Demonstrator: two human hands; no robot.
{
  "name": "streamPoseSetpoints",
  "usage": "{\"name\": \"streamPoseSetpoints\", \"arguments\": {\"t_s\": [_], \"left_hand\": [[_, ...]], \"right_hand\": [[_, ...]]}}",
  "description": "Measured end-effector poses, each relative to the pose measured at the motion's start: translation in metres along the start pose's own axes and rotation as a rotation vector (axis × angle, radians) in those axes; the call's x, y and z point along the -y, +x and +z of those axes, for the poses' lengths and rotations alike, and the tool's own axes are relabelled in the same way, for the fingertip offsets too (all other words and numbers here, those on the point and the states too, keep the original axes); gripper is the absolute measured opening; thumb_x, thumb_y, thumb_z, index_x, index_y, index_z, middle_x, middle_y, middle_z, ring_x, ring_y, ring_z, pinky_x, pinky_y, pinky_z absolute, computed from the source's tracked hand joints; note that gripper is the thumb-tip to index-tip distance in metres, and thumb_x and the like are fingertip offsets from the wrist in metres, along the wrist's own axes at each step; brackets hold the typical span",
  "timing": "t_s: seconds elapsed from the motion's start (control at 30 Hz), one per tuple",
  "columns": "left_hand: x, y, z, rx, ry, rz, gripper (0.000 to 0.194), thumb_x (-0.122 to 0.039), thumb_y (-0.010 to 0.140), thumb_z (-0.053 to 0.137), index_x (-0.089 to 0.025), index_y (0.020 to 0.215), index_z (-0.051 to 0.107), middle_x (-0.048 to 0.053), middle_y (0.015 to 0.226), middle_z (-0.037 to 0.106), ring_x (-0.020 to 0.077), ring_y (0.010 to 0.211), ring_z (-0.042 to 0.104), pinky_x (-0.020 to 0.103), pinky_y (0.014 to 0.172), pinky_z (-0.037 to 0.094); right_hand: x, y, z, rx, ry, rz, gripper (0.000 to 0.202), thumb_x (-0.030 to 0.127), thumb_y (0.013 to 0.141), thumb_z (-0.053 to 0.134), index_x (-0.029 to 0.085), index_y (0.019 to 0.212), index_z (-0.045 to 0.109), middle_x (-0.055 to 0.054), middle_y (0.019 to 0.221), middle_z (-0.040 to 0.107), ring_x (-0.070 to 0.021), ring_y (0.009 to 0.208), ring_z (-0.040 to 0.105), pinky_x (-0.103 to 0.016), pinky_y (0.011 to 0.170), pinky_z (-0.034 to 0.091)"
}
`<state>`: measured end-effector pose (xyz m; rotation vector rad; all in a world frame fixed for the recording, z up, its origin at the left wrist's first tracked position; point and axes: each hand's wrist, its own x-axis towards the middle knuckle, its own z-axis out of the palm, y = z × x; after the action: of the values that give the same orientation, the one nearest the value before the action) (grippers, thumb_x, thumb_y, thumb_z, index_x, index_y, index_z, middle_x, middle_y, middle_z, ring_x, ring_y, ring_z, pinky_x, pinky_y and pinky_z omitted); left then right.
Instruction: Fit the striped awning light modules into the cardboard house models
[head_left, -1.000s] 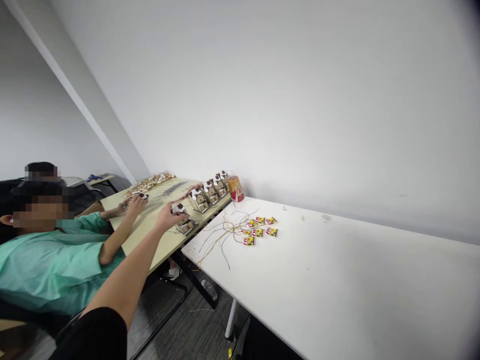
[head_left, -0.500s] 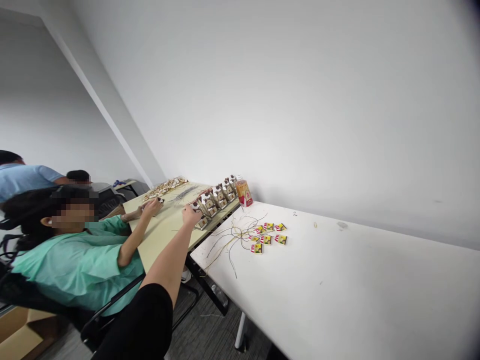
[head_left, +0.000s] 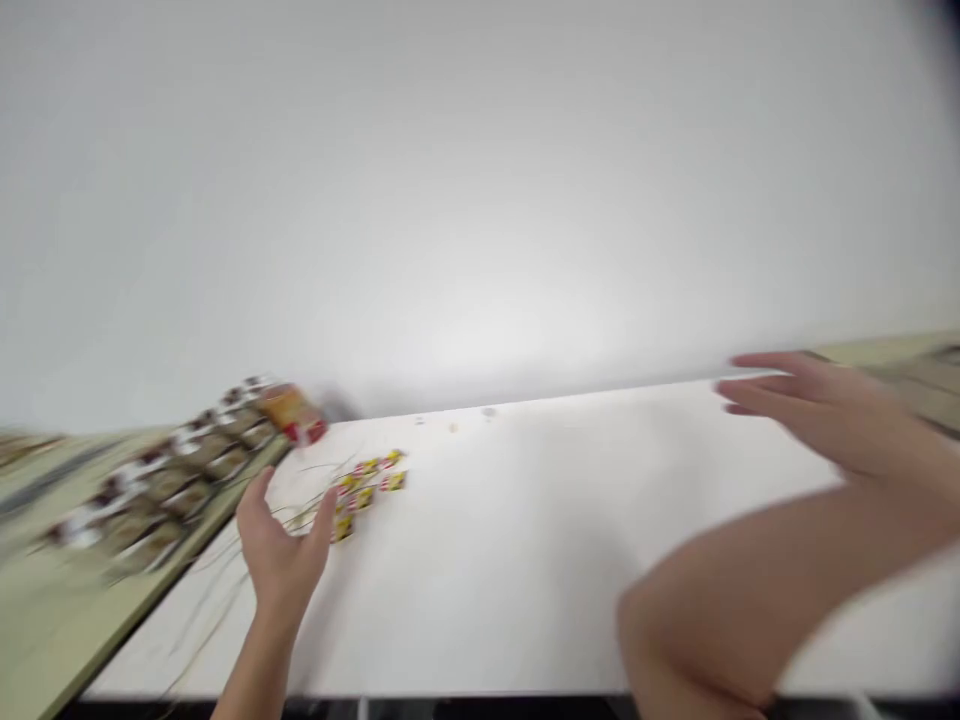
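Note:
My left hand [head_left: 281, 545] is held over the left part of the white table [head_left: 510, 570], its thumb and fingers apart and nothing between them. Just beyond it lie several small yellow, red and white pieces [head_left: 362, 498], with thin cords [head_left: 214, 625] trailing to the left. On the right, my right hand [head_left: 832, 410] hovers above the table's far right side with fingers stretched out, holding nothing visible. Motion blurs much of the view.
A cream table [head_left: 45, 620] adjoins on the left, bearing a row of brown and white boxy items [head_left: 187, 470]. Near its corner stands a bottle [head_left: 296, 412] with orange contents and a red label. Another pale surface [head_left: 892, 350] shows at far right.
The view has swung to the right, and the seated co-workers are out of sight. My left hand has come away from the boxy items; my right hand has come into view.

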<state>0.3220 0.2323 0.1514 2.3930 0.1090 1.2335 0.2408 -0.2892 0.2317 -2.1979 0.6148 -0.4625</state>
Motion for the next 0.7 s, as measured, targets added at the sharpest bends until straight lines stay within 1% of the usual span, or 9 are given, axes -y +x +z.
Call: {"name": "streamPoseSetpoints", "arguments": {"t_s": [0.13,0.23,0.27,0.33,0.4,0.5,0.6,0.63,0.7], "left_hand": [[-0.129,-0.029,0.019,0.155,-0.300,0.447,0.072,-0.042,0.081,0.062,-0.033,0.146,0.032,0.006,0.147,0.040,0.0297,0.134,0.043,0.049,0.114,0.036],[-0.213,-0.023,0.022,0.035,-0.417,0.920,0.078,-0.028,0.081,0.064,-0.029,0.150,0.027,0.007,0.155,0.028,0.0302,0.138,0.037,0.047,0.116,0.031],[-0.234,-0.016,0.025,-0.023,-0.461,1.047,0.077,-0.026,0.082,0.062,-0.029,0.150,0.026,0.005,0.156,0.025,0.0291,0.140,0.034,0.045,0.118,0.029],[-0.262,-0.001,0.038,-0.073,-0.534,1.188,0.070,-0.025,0.086,0.055,-0.031,0.150,0.026,0.001,0.158,0.023,0.0262,0.143,0.030,0.043,0.120,0.024],[-0.271,0.009,0.058,-0.001,-0.611,1.161,0.058,-0.032,0.094,0.042,-0.032,0.150,0.025,0.001,0.158,0.022,0.0256,0.145,0.025,0.045,0.121,0.020],[-0.256,0.005,0.090,0.234,-0.735,0.931,0.062,-0.054,0.097,0.012,-0.028,0.153,0.017,0.006,0.158,0.019,0.0295,0.147,0.015,0.055,0.120,0.018],[-0.222,-0.015,0.108,0.664,-0.539,0.473,0.067,-0.054,0.097,0.025,-0.026,0.154,0.007,0.010,0.157,0.021,0.0304,0.144,0.026,0.057,0.116,0.028],[-0.210,-0.023,0.110,0.748,-0.474,0.377,0.067,-0.054,0.096,0.028,-0.025,0.154,0.011,0.010,0.155,0.028,0.0304,0.142,0.030,0.057,0.114,0.030],[-0.189,-0.033,0.111,0.806,-0.367,0.340,0.066,-0.056,0.094,0.032,-0.025,0.151,0.022,0.008,0.151,0.036,0.0298,0.140,0.036,0.059,0.117,0.025]], "right_hand": [[0.025,0.003,0.003,-0.030,0.196,-0.036,0.042,0.042,0.076,0.068,0.021,0.112,0.060,-0.009,0.103,0.069,-0.0219,0.087,0.065,-0.037,0.079,0.050],[0.062,0.019,0.028,-0.056,0.632,-0.237,0.039,0.046,0.076,0.067,0.019,0.103,0.062,-0.010,0.104,0.068,-0.0224,0.096,0.064,-0.039,0.088,0.048],[0.077,0.019,0.037,-0.002,0.888,-0.262,0.039,0.050,0.079,0.063,0.020,0.103,0.060,-0.009,0.109,0.067,-0.0220,0.100,0.064,-0.040,0.093,0.047],[0.108,0.007,0.055,0.302,1.326,-0.227,0.044,0.058,0.081,0.056,0.023,0.108,0.056,-0.007,0.124,0.061,-0.0237,0.106,0.063,-0.043,0.096,0.047],[0.134,-0.017,0.073,0.534,1.546,-0.132,0.046,0.060,0.080,0.054,0.024,0.109,0.056,-0.007,0.127,0.060,-0.0271,0.112,0.060,-0.047,0.100,0.045],[0.143,-0.053,0.089,0.524,1.419,-0.118,0.041,0.050,0.076,0.067,0.026,0.109,0.061,-0.004,0.131,0.057,-0.0282,0.125,0.050,-0.050,0.110,0.034],[0.109,-0.057,0.079,0.572,1.387,-0.028,0.044,0.046,0.072,0.072,0.026,0.110,0.063,-0.004,0.133,0.056,-0.0279,0.118,0.057,-0.049,0.107,0.037],[0.089,-0.048,0.068,0.510,1.424,-0.054,0.047,0.044,0.072,0.072,0.027,0.114,0.060,-0.004,0.133,0.057,-0.0276,0.115,0.059,-0.049,0.101,0.043],[0.041,-0.017,0.038,0.196,1.282,-0.075,0.048,0.046,0.073,0.068,0.029,0.117,0.058,-0.003,0.130,0.059,-0.0249,0.114,0.060,-0.044,0.091,0.051]]}}
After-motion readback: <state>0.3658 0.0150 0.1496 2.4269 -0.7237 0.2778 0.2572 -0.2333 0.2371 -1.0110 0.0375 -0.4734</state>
